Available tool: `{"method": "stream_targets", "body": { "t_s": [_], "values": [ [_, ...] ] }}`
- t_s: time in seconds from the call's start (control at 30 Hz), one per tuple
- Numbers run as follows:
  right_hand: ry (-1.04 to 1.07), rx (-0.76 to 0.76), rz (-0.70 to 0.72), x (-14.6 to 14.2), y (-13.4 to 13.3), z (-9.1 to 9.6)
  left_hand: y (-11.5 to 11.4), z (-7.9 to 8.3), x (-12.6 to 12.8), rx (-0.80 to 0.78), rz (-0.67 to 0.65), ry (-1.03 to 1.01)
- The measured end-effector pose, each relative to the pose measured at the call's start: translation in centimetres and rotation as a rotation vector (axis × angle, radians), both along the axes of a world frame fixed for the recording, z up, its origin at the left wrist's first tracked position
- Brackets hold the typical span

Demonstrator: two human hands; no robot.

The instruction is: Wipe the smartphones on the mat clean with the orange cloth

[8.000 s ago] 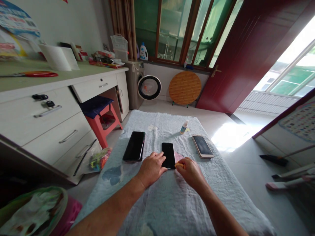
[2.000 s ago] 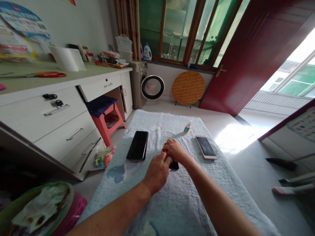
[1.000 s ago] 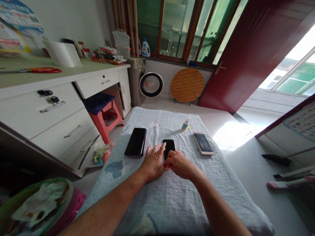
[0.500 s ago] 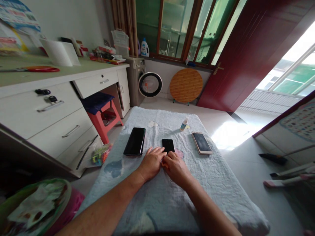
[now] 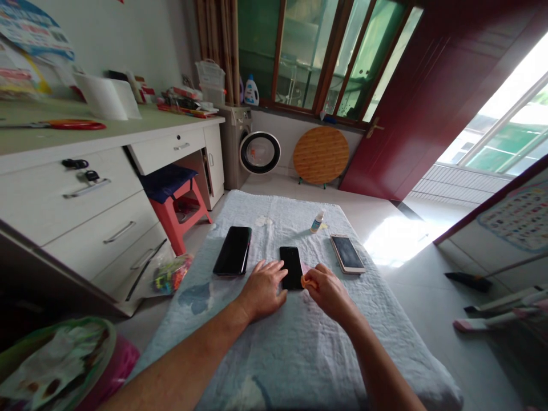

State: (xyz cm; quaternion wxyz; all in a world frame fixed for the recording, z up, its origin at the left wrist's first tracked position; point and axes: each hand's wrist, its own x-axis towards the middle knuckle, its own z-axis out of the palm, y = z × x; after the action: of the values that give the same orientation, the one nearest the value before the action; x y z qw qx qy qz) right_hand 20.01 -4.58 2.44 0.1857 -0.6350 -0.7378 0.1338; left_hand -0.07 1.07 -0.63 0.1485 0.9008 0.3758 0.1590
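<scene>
A black smartphone [image 5: 291,267] lies flat on the pale blue cloth [image 5: 274,354] between my hands. Against its left edge rests my left hand [image 5: 264,288], fingers spread and holding nothing. My right hand [image 5: 325,288] pinches an orange cloth [image 5: 307,282], which touches the phone's lower right edge. Left of them lies a larger dark phone [image 5: 233,251], screen up. To the right is a gold-framed phone [image 5: 347,254]. A small spray bottle [image 5: 317,222] stands upright beyond the phones.
A pink stool [image 5: 177,202] with a dark seat stands beside the white desk [image 5: 107,200]. At the lower left is a waste bin [image 5: 113,348]. Farther back are a washing machine [image 5: 235,148] with its door open, a round wooden board [image 5: 321,155] and a red door [image 5: 398,114].
My right hand has moved right with the orange cloth, from the phone's lower end to its right edge. More of the black phone is uncovered. The view has tilted slightly.
</scene>
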Motion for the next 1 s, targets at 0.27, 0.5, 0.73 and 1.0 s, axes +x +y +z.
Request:
{"method": "stream_targets", "body": {
  "t_s": [0.27, 0.5, 0.73, 1.0],
  "values": [
    [0.079, 0.042, 0.157, -1.3, 2.2, -0.8, 0.3, -0.1, 0.0, -0.004, 0.006, -0.043],
    [-0.019, 0.082, 0.041, -0.2, 6.9, -1.9, 0.2, 0.3, 0.1, 0.015, 0.007, -0.034],
    [-0.064, 0.090, -0.081, -0.8, 8.2, -2.3, 0.1, 0.4, 0.0, 0.027, 0.009, -0.061],
    [0.000, 0.049, 0.094, -1.9, 1.7, -0.8, 0.0, 0.7, 0.0, -0.039, 0.025, -0.056]
  ]
}}
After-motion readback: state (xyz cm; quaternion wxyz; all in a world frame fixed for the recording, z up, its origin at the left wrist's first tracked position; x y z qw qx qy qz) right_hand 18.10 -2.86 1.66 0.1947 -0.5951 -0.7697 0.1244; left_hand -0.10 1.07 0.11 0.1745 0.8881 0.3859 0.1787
